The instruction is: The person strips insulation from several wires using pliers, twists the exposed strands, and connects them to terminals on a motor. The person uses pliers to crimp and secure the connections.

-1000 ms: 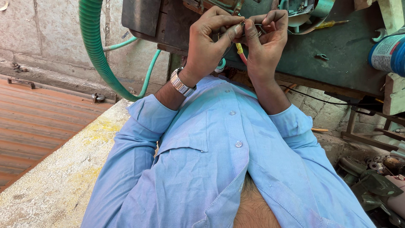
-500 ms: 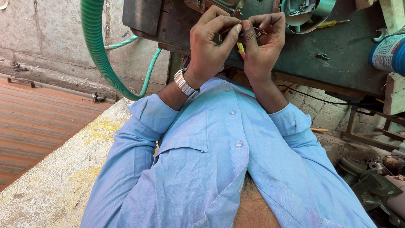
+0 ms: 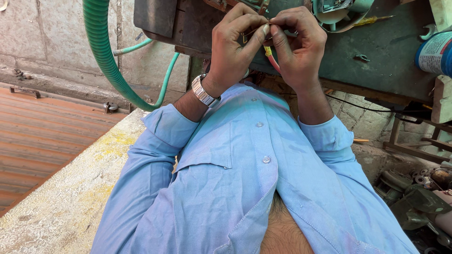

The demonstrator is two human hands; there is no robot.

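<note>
Our left hand (image 3: 235, 47) and right hand (image 3: 296, 44) both pinched on a thin wire (image 3: 252, 32); red-yellow lead (image 3: 270, 56) hangs between them, over the green workbench (image 3: 386, 56).

Workbench (image 3: 391, 61): dark green metal top, worn and grimy. On it: blue and white can (image 3: 435, 52) at the right edge, small metal clip (image 3: 361, 58) near centre, white hook-shaped piece (image 3: 429, 32) beside the can. Yellow-handled tool (image 3: 372, 20) lies further back, next to a pale green housing (image 3: 336, 11).

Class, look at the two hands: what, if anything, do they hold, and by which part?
Both the left hand and right hand pinch thin wires at their upper ends, between the fingertips; the red and yellow lengths hang below.
</note>
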